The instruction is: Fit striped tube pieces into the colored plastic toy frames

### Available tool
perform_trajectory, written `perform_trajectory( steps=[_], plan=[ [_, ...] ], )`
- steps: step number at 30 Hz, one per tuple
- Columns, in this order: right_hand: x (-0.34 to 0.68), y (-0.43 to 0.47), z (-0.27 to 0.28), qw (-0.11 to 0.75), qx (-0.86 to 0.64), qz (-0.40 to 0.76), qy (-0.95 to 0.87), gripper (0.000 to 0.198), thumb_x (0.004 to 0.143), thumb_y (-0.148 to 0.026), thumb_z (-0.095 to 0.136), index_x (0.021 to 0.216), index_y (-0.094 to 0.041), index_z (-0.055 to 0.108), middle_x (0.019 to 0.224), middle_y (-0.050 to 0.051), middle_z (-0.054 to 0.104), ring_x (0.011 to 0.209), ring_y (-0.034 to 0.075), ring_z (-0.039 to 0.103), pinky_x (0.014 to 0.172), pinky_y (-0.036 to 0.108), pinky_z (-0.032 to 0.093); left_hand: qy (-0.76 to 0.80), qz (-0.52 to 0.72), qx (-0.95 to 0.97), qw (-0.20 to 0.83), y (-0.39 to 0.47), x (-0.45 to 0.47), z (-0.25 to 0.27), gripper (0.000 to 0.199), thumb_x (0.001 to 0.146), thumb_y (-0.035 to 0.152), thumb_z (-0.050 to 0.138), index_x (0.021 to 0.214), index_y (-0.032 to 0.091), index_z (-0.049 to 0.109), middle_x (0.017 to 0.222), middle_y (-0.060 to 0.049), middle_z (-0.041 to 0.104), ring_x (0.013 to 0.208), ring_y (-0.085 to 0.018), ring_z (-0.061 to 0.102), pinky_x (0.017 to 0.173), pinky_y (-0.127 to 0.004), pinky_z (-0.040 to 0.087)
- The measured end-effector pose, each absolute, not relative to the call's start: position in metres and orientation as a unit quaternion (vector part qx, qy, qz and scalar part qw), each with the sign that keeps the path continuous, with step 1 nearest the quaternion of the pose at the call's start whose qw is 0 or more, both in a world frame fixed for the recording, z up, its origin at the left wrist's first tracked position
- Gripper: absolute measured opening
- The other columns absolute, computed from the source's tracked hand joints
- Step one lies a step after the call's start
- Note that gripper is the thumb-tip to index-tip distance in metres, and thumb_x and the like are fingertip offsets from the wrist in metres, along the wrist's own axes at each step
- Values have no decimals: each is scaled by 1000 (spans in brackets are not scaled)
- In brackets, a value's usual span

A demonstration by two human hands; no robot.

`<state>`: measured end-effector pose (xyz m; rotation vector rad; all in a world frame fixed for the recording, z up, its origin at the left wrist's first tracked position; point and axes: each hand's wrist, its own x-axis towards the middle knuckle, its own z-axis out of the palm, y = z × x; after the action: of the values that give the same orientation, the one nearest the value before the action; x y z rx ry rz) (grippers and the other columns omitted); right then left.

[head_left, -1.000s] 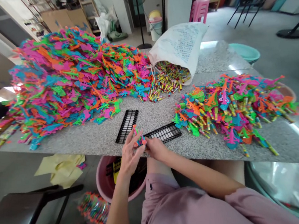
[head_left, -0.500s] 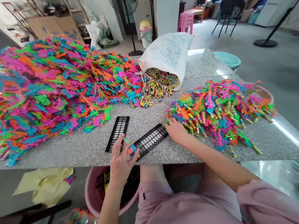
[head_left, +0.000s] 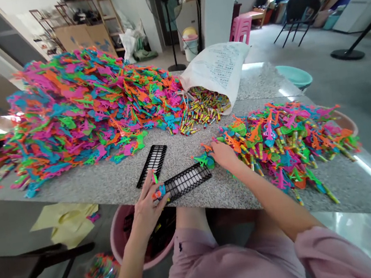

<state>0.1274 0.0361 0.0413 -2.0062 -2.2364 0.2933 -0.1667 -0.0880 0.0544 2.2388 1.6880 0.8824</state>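
Note:
My left hand [head_left: 148,205] is closed around the near left end of a black lattice tray [head_left: 187,181]. Between its thumb and fingers show small blue and orange plastic toy pieces [head_left: 159,192]. At the tray's far right end, my right hand [head_left: 225,155] pinches a teal and green plastic toy [head_left: 204,160]; its fingertips are partly hidden. Right beside that hand spreads a pile of bright plastic toys with yellow-wrapped sticks [head_left: 275,138]. A second black lattice tray [head_left: 152,165] lies flat just behind my left hand.
A large heap of coloured plastic toys [head_left: 78,112] covers the left of the speckled stone table [head_left: 175,142]. Behind, a white sack [head_left: 218,67] spills yellow-wrapped sticks [head_left: 204,109]. Below the table edge stands a pink tub [head_left: 117,240] with dark trays inside.
The view has shifted slightly left. My right hand now has the teal and green toy out at the pile's left edge, over the tray's end. My left hand stays at the tray.

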Motion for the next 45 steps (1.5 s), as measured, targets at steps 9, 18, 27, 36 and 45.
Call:
perform_trajectory(
  steps=[9,18,27,36,45],
  plan=[
    [100,22,39,34,-681,61,-729,31,93,-7,34,118,-10,52,112,20,58,94,22,67,78,28,50,563,315,759,85,-91,-154,49,28,87,33,55,114,23,58,156,-9,24,131,-27,45,104,-39,46],
    [97,13,19,27,-698,40,-714,34,90,-3,31,116,-5,53,115,24,56,102,25,62,78,30,51,542,303,779,94,-88,-165,51,28,87,34,56,113,22,58,152,-10,33,127,-26,49,104,-43,46],
    [104,19,17,34,-691,53,-720,34,88,0,36,114,-7,56,121,22,53,101,21,63,80,27,50,532,283,798,-2,-90,-169,50,35,84,34,62,117,24,60,145,-8,43,128,-28,46,106,-45,42],
    [100,32,15,34,-689,94,-718,31,88,-1,38,109,-5,59,112,22,60,97,22,64,80,27,48,528,293,796,41,-92,-176,48,35,86,35,59,118,23,58,142,-9,46,125,-26,50,103,-44,45],
    [96,51,17,76,-657,111,-742,33,91,-4,34,111,-11,60,121,19,56,100,21,63,83,29,46,538,281,790,83,-95,-185,54,32,88,32,56,118,22,56,145,-9,42,133,-27,43,106,-44,44]
  ],
)
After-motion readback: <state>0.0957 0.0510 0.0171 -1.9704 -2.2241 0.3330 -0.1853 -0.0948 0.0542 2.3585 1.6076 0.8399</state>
